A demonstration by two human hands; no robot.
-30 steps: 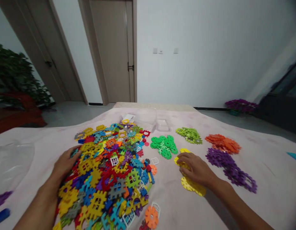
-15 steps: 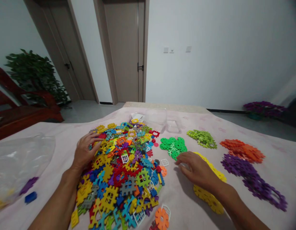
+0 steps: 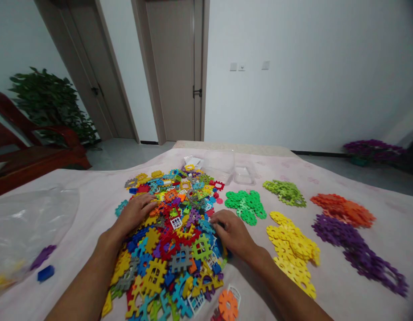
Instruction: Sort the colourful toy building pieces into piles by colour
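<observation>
A large heap of mixed plastic building pieces (image 3: 153, 276) in many colours lies on the pink cloth. My left hand (image 3: 134, 216) rests on the heap's left side, fingers stretched over yellow pieces, with nothing visibly gripped. At the heap's right edge, my right hand (image 3: 233, 232) has its fingertips by a blue piece (image 3: 205, 225); thumb and forefinger look slightly apart. A white window-shaped piece (image 3: 176, 222) lies on the heap between both hands. Sorted by colour, green discs (image 3: 248, 206) and yellow discs (image 3: 291, 249) lie right of my right hand.
Farther right are piles of lime-green (image 3: 285, 192), orange (image 3: 343, 209) and purple pieces (image 3: 355, 249). Clear plastic trays (image 3: 244, 174) stand behind the heap. A transparent bag (image 3: 32, 223) lies at left, near a loose blue piece (image 3: 46, 273). An orange disc (image 3: 228, 305) is at the front.
My right hand has moved left from beside the yellow and green discs to the heap's right edge, uncovering the yellow pile. My left hand has shifted right and lower over the heap.
</observation>
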